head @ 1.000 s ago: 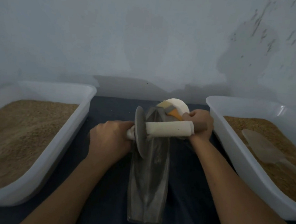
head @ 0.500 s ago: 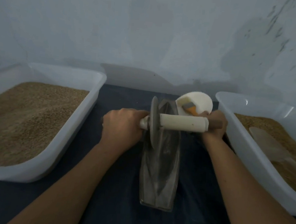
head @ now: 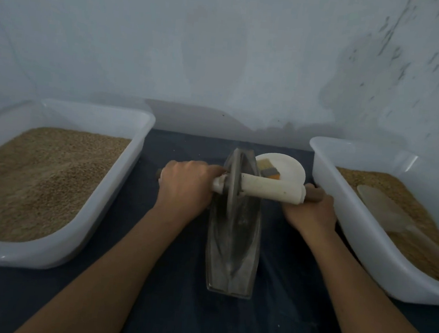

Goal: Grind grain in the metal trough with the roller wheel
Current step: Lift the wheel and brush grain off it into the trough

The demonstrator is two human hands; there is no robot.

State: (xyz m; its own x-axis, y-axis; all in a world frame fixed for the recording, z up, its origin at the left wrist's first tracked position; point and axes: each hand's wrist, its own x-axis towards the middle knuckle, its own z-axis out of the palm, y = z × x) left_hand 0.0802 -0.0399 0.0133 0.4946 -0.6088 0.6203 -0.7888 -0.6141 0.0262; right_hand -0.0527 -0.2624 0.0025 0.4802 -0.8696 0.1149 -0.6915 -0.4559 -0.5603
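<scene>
The metal trough [head: 233, 245] lies lengthwise on the dark counter [head: 167, 309], between two white tubs; the roller wheel [head: 232, 183] stands upright in its far end, its lower rim hidden inside the channel; whether any grain lies in the trough is too dim to tell. The left hand [head: 185, 187] is curled around the left end of the axle, covering it almost wholly, with only a dark stub showing beyond the knuckles; the right hand [head: 309, 211] grips the brown right end of the axle from below, its fingers mostly hidden under the white sleeve [head: 272, 189]. Behind the wheel a white dish [head: 290, 168] holds a small brush [head: 269, 171], both partly blocked by the axle. The left tub [head: 77, 238] holds grain [head: 38, 175]; the right tub [head: 362, 233], cut off at the frame edge, holds grain and a pale scoop [head: 386, 209] whose handle is blurred.
</scene>
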